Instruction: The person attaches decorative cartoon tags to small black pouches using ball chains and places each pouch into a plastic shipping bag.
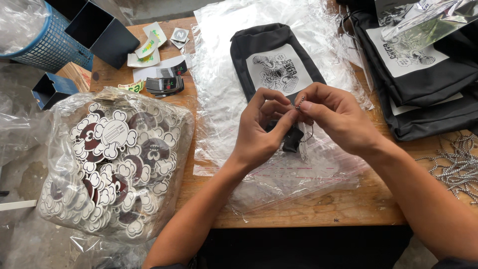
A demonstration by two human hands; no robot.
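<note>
Both hands, left (259,129) and right (338,119), pinch a small bead chain (299,103) above a black pouch (275,62). The pouch lies on clear plastic bags (219,99) on a wooden table (348,206).

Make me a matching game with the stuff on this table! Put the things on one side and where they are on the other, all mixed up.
Things:
1. blue basket
2. bag of cloud-shaped tags
3. pile of ball chains
4. small chain

Places:
A. at the right edge of the wooden table
B. pinched between the left hand and the right hand
C. in the top left corner
D. on the left end of the table, hanging over the edge

Pairs: 1-C, 2-D, 3-A, 4-B
</note>
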